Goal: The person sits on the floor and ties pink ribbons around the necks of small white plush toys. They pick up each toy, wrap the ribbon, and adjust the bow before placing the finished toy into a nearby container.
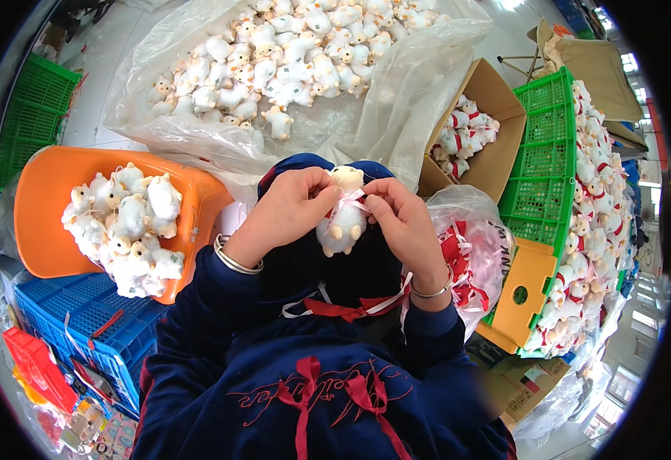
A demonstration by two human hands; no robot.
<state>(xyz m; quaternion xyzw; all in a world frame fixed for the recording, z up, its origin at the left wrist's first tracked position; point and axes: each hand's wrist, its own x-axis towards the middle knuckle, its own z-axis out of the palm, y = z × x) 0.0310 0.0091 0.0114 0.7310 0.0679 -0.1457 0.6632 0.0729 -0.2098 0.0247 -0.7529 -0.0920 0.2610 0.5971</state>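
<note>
A small white plush animal [339, 236] with a cream head sits upright above my lap, its front turned up to view. Around its neck is a pale pink ribbon [348, 201] tied in a bow. My left hand [299, 201] pinches at the toy's neck and the bow's left side, fingers closed. On the other side, my right hand [402, 220] has thumb and forefinger pressed together on the ribbon's right end. Red and white ribbons [343, 310] lie across my lap below the toy.
Ahead, a clear plastic sheet [397, 115] holds a heap of plush toys [297, 57]. More lie on an orange chair [36, 207] at left, near a blue crate [59, 303]. At right are a cardboard box [496, 100], a green crate [539, 153] and a bag of red ribbons [466, 261].
</note>
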